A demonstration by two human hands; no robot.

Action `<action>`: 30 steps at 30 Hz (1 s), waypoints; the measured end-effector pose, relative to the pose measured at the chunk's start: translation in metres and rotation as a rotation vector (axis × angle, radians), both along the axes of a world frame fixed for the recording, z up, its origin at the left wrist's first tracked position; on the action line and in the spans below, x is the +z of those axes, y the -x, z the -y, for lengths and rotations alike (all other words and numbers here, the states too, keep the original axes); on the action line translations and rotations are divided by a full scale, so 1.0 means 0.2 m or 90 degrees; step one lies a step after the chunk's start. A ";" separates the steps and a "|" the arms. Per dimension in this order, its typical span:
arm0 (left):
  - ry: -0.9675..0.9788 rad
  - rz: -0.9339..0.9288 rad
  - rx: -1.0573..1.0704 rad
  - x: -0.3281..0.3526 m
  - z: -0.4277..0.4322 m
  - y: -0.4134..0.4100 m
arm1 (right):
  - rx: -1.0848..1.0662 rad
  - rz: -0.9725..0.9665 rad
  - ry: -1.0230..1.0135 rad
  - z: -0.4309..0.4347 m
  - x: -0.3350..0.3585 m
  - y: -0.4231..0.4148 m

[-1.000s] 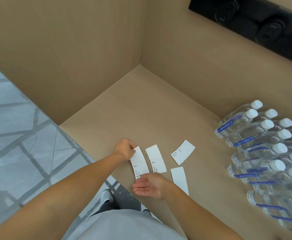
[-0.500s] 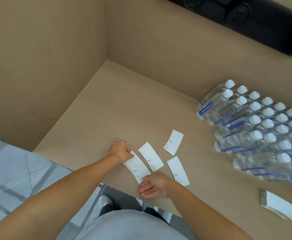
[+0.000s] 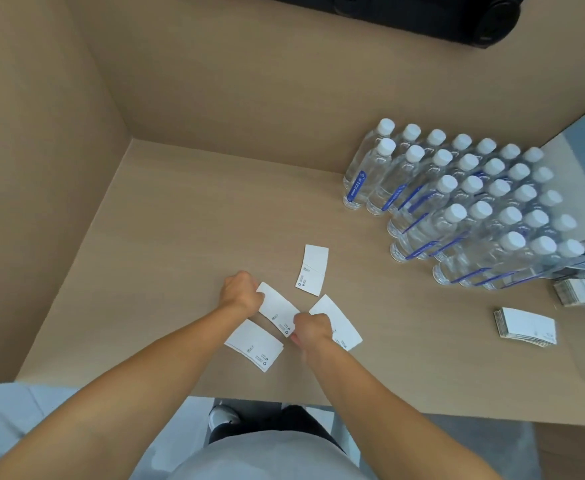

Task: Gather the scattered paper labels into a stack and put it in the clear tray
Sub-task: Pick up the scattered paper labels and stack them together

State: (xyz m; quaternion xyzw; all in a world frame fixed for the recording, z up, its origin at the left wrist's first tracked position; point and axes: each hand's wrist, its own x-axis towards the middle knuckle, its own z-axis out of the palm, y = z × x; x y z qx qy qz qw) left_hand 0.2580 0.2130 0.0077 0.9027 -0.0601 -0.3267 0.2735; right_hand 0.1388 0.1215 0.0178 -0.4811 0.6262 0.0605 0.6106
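Tan tabletop (image 3: 187, 216): we see left hand (image 3: 242, 292) and right hand (image 3: 309, 328), fingers pinching opposite ends of one paper label (image 3: 277, 308); three labels lie beside

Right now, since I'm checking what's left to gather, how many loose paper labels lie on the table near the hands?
4: one label held between both hands, one nearer the person under the left forearm, one right of the right hand, one farther back. Stacked ones may hide more.
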 end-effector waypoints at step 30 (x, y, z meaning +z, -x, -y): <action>0.097 0.008 -0.408 0.13 -0.47 -0.10 | 0.421 -0.076 0.449 -0.36 0.12 0.18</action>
